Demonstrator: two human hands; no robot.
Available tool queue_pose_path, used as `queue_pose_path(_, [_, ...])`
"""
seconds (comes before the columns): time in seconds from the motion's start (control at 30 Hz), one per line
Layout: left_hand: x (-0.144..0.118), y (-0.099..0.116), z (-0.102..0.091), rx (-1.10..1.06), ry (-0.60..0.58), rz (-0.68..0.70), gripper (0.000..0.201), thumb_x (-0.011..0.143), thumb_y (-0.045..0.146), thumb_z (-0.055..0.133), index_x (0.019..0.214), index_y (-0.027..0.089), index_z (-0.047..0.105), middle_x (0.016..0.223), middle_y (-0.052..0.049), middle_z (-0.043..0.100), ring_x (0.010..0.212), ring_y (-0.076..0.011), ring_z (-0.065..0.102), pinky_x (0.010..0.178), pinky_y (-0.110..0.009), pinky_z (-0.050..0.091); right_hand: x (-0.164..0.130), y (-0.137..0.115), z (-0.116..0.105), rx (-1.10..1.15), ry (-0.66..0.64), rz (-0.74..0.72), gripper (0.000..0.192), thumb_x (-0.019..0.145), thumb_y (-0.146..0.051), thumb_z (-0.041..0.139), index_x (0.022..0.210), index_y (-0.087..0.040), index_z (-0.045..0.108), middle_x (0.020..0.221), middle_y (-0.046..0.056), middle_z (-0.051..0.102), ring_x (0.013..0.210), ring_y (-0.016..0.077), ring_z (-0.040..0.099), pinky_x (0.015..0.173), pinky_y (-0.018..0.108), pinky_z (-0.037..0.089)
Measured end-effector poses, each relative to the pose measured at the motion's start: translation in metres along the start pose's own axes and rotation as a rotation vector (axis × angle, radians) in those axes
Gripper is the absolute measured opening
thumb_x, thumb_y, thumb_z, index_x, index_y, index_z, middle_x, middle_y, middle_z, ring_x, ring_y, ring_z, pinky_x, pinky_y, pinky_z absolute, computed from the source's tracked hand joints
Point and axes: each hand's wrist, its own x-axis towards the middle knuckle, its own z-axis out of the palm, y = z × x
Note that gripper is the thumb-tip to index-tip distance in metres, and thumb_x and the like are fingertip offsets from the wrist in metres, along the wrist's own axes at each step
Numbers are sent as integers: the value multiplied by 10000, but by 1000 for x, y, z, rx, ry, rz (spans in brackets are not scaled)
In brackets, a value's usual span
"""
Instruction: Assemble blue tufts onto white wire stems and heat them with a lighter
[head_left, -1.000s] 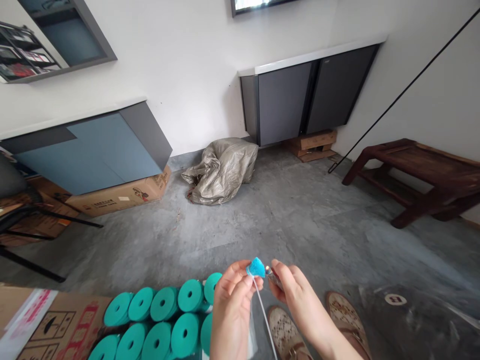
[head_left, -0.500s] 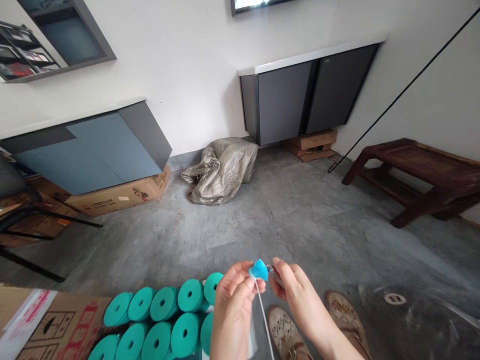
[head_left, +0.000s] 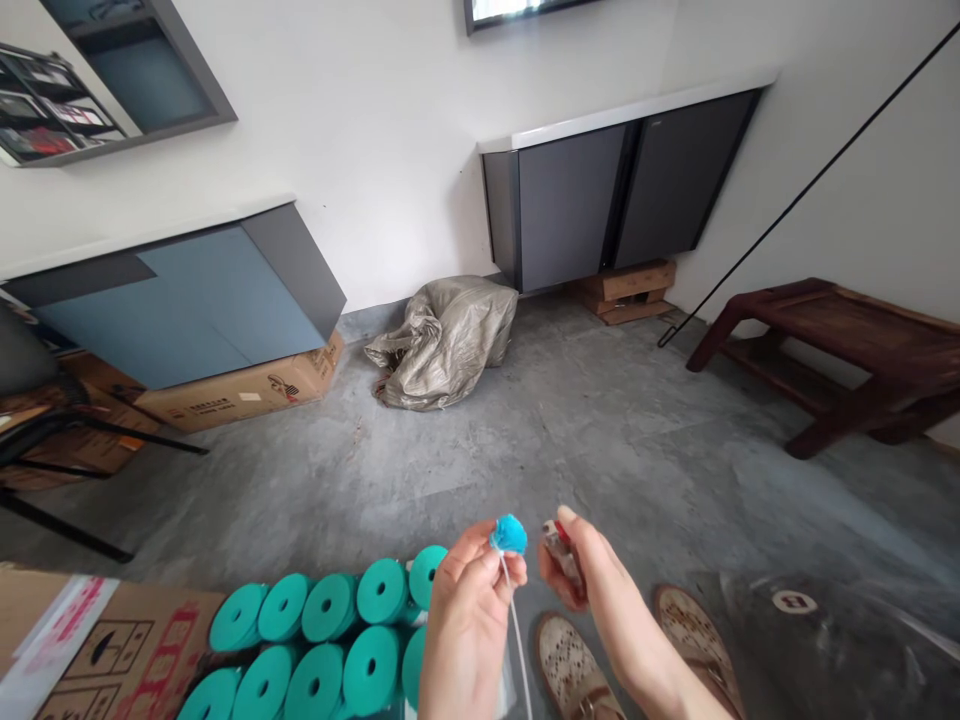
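Between the fingertips of my left hand (head_left: 480,570) is a small bright-blue tuft (head_left: 511,535), its rounded top showing above the fingers. A white string (head_left: 515,620) hangs from its base and runs down past the wrist. My right hand (head_left: 589,565) is closed around a lighter (head_left: 561,552) with a see-through body, a metal top and a red button. The thumb lies beside the button, and I see no flame. A short gap separates the lighter from the blue tuft.
Rows of green rolls (head_left: 326,605) stand at lower left beside a cardboard box (head_left: 120,640). Ahead, a grey woven sack (head_left: 457,340) lies on the floor by the wall. A wooden stool (head_left: 832,350) is at right, dark plastic (head_left: 840,640) lower right. My shoes (head_left: 570,660) are below.
My right hand has drawn slightly away to the right, taking the lighter off the blue tuft. The tuft has turned and shifted a little left in my left hand.
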Motion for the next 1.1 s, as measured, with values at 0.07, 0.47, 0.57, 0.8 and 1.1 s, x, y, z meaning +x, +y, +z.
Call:
queue_pose_path(0.07, [3,-1,-2,-86,63,-30,226,479,163,790,670,129,673,726,-49,650,652,-116,600,655,-228,510,0,-3,-1,71,-168,55,506,787,-612,378,638,-149,519,473,-43,307,468,90,251,484,233,219])
queue_pose_path(0.47, [8,-11,-9,275,54,277,329,667,282,703,970,182,624,889,-41,656,751,-90,606,674,-162,490,0,9,0,440,-494,288,258,665,-352,694,645,-126,571,355,-85,306,345,31,213,381,192,160])
queue_pose_path(0.57, [10,-14,-9,444,68,478,335,635,252,722,942,175,611,946,-59,657,851,-133,622,769,-207,501,-1,8,0,465,-486,283,268,669,-355,699,647,-121,570,365,-87,289,354,25,211,376,181,162])
queue_pose_path(0.8, [10,-12,-13,721,91,541,238,605,231,722,821,162,647,860,-68,688,818,-176,652,739,-231,524,-2,8,2,450,-489,261,297,664,-360,704,627,-137,511,366,-89,291,353,24,205,376,177,167])
queue_pose_path(1.1, [6,-10,-4,548,172,442,299,574,323,751,782,135,648,762,-66,689,711,-169,656,638,-214,527,-7,-5,-1,264,-529,146,334,741,-444,606,650,-131,530,417,-63,332,411,50,262,461,207,215])
